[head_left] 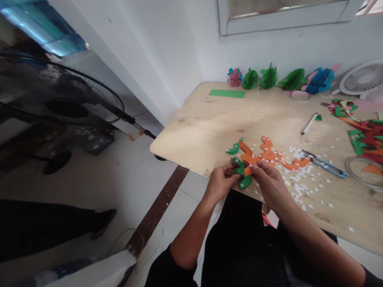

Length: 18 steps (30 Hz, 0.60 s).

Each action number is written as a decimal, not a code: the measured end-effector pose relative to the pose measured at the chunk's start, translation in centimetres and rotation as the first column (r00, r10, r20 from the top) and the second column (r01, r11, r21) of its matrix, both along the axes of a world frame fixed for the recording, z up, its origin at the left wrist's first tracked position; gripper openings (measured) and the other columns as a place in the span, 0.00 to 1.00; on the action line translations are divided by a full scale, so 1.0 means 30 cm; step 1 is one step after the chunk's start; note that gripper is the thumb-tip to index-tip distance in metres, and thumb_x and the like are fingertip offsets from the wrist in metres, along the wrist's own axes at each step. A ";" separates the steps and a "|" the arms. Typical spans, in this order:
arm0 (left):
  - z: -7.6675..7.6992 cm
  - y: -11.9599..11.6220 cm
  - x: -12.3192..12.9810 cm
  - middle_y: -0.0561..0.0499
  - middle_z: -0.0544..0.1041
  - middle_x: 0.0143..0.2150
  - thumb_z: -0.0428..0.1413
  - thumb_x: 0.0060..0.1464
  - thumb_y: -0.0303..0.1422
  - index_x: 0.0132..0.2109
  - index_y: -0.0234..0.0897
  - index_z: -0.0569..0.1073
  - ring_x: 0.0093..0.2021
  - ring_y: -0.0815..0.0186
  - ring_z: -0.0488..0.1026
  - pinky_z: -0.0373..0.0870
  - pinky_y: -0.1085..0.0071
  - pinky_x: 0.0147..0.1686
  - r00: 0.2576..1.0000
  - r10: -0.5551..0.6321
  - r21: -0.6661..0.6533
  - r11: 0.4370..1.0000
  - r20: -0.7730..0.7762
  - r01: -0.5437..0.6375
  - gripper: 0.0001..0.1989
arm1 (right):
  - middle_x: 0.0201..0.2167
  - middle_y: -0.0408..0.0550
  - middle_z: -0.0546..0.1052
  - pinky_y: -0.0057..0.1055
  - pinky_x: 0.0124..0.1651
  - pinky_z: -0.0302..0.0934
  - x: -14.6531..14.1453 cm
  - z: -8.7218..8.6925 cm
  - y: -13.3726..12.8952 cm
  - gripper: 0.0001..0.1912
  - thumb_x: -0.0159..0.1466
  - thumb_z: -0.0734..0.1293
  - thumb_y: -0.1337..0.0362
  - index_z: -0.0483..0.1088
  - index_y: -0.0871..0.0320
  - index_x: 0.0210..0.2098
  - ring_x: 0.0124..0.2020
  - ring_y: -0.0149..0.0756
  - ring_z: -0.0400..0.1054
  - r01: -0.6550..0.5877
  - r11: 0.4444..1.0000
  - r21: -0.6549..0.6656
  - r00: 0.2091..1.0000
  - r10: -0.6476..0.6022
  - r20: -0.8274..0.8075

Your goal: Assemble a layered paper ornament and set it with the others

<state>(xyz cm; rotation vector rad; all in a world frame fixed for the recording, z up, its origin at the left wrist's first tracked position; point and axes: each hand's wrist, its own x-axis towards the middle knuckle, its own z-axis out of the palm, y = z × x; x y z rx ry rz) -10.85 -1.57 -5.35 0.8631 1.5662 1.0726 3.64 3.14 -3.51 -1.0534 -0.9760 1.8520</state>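
Head view: left hand (220,181) pinches curved green paper (245,182), right hand (272,184) pinches angular orange paper (247,156)

Hands (220,183): two, lower centre. Orange paper cutouts (247,155): at least three, right of centre. Green paper cutouts (245,183): at least two, near centre. Paper figures (268,77): five, upper right. Green strip (227,93): one, upper centre. Utility knife (329,166): one, right. White fan (363,77): one, upper right.
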 end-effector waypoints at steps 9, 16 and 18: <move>0.009 0.017 0.001 0.52 0.78 0.26 0.59 0.46 0.24 0.44 0.33 0.79 0.22 0.72 0.70 0.67 0.77 0.22 1.000 0.026 -0.019 0.999 -0.011 -0.027 0.15 | 0.27 0.42 0.78 0.26 0.40 0.63 -0.010 -0.005 0.013 0.08 0.54 0.74 0.58 0.77 0.55 0.30 0.31 0.31 0.71 0.000 1.000 0.006 0.999 0.000 -0.032; 0.016 0.010 0.006 0.52 0.77 0.25 0.59 0.47 0.25 0.42 0.33 0.79 0.22 0.72 0.71 0.68 0.77 0.22 0.999 0.052 -0.021 0.998 0.004 -0.052 0.13 | 0.28 0.42 0.78 0.24 0.40 0.63 -0.019 -0.010 0.021 0.07 0.55 0.73 0.59 0.78 0.55 0.31 0.31 0.31 0.71 -0.019 1.000 0.004 0.999 0.019 -0.036; 0.015 0.010 0.006 0.51 0.77 0.25 0.59 0.47 0.25 0.41 0.33 0.79 0.22 0.72 0.71 0.68 0.77 0.22 0.998 0.056 -0.017 0.998 0.005 -0.056 0.12 | 0.27 0.42 0.78 0.24 0.40 0.64 -0.021 -0.006 0.023 0.06 0.56 0.73 0.59 0.77 0.55 0.31 0.30 0.31 0.71 -0.026 1.000 0.001 0.999 0.026 -0.042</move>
